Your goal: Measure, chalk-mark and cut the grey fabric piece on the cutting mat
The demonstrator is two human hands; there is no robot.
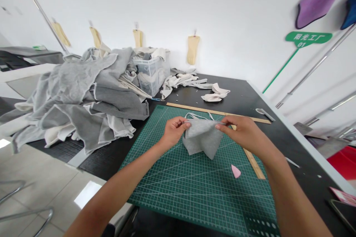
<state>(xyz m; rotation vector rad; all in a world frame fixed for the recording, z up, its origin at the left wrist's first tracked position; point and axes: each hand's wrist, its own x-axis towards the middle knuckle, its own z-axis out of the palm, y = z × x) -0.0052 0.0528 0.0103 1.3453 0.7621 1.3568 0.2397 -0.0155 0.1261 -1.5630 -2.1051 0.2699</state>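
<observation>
A small piece of grey cloth (204,139) hangs above the green cutting mat (178,189), its top edge stretched between my two hands. My left hand (176,129) pinches the upper left corner between thumb and fingers. At the upper right corner my right hand (236,130) pinches the same edge. Thin light strings or strips show just behind the cloth's top edge. On the mat, below and to the right of the cloth, lies a pink triangular piece (236,171).
Wooden rulers (254,164) lie along the mat's back and right. Heaped grey cloth (80,92) covers the table's left, beside a clear plastic bin (151,76). Blue-handled scissors (158,99) and white scraps (215,93) lie behind the mat. A phone (345,211) is at the right edge.
</observation>
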